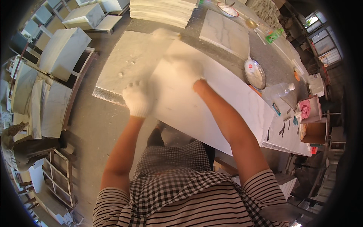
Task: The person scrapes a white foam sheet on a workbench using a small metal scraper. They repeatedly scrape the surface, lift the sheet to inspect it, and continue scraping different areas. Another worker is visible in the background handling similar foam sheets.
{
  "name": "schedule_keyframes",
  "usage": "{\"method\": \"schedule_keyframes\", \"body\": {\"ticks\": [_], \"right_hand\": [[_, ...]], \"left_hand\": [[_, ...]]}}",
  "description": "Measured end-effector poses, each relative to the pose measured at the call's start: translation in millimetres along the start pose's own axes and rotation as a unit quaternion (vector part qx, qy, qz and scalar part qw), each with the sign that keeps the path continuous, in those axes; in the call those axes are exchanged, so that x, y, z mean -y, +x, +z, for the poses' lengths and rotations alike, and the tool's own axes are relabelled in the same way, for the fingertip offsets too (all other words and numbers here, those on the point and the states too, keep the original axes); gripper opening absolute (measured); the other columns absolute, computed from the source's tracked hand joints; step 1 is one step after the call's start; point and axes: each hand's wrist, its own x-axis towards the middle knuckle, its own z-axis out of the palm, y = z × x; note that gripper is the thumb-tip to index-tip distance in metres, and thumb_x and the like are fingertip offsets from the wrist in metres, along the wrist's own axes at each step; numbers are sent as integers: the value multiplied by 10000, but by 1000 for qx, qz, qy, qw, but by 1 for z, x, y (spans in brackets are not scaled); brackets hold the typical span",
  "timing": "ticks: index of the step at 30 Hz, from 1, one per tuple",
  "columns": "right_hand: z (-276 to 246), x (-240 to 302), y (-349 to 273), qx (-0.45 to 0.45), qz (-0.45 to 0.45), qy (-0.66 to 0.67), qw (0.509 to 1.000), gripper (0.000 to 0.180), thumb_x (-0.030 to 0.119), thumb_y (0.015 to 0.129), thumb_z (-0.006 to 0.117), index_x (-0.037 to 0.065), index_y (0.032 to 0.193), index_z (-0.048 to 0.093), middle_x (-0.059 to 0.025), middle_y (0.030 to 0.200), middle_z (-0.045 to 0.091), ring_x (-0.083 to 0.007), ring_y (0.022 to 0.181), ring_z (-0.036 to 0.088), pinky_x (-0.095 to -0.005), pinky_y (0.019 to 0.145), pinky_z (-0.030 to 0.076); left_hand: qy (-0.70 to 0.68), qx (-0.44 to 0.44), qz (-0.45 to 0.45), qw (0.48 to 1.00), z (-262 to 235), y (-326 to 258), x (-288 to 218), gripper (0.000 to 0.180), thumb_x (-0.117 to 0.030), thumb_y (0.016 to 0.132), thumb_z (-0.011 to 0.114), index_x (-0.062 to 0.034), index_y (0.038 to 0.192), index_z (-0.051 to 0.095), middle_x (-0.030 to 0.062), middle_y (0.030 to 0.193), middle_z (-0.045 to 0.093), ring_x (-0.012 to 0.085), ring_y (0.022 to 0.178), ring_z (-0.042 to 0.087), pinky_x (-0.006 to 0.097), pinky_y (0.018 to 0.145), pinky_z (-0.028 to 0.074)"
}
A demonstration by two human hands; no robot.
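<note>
Both my hands wear white knit gloves. My left hand is at the near edge of a pale stone slab, its fingers curled; what they hold, if anything, is hidden. My right hand is over the far part of a large white marble slab; motion smears its fingers, and I cannot tell whether it presses or grips. The white slab lies slantwise, its left edge close to my left hand. Beyond the hands is a blurred whitish object, its kind unclear. Small crumbs dot the pale slab.
A stack of slabs stands at the back, beside another veined slab. At right are an oval metal dish, a clear plastic bottle, a green bottle and small tools. Stone blocks rest on racks at left.
</note>
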Motion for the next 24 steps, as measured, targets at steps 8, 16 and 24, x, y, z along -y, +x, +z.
{"method": "schedule_keyframes", "body": {"ticks": [8, 16, 24], "right_hand": [[-24, 10, -43, 49, -11, 45, 998, 404, 390, 1016, 476, 181, 1335, 609, -61, 1229, 681, -244, 1131, 613, -346, 996, 444], [-64, -26, -27, -33, 171, 60, 983, 452, 489, 963, 547, 153, 1227, 694, -68, 1257, 671, -242, 1189, 585, -322, 1011, 409], [-21, -11, -39, 69, 168, -23, 983, 435, 457, 971, 511, 154, 1248, 655, -91, 1218, 680, -276, 1084, 625, -381, 932, 469]], "left_hand": [[-4, -5, -14, 1000, -1, 2, 0, 303, -298, 928, 555, -44, 834, 692, 136, 815, 677, 349, 791, 648, 468, 697, 498], [34, 28, -11, 999, 1, 1, 0, 335, -312, 944, 542, -47, 783, 668, 136, 803, 672, 349, 790, 649, 472, 697, 503], [8, -24, -6, 1000, 1, 1, -1, 334, -317, 938, 548, -46, 794, 680, 138, 809, 674, 352, 787, 649, 469, 701, 504]]}}
